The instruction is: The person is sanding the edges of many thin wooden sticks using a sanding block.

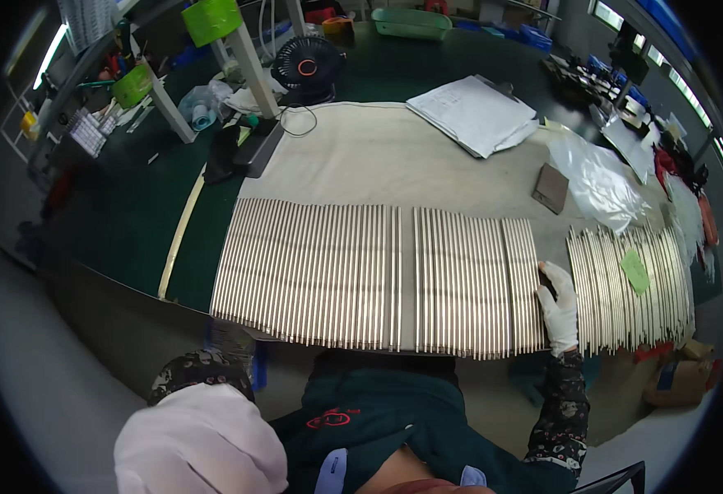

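Many thin metal rods [353, 272] lie side by side in a flat row on a pale cloth [378, 156] covering the table. My right hand [559, 306], in a white glove, rests flat against the right edge of that row, with its fingers pointing away from me. A second bunch of rods [625, 288] lies just right of this hand, with a green tag [635, 271] on top. My left hand [201, 440], also in a white glove, is held low near my body, away from the table, fingers curled with nothing seen in it.
A stack of white papers [472, 111] and a dark small pad [551, 188] lie farther back. A clear plastic bag [600, 181] is at the right. A black fan [305, 64], a green basket [411, 23] and a wooden strip [182, 230] are at the back and left.
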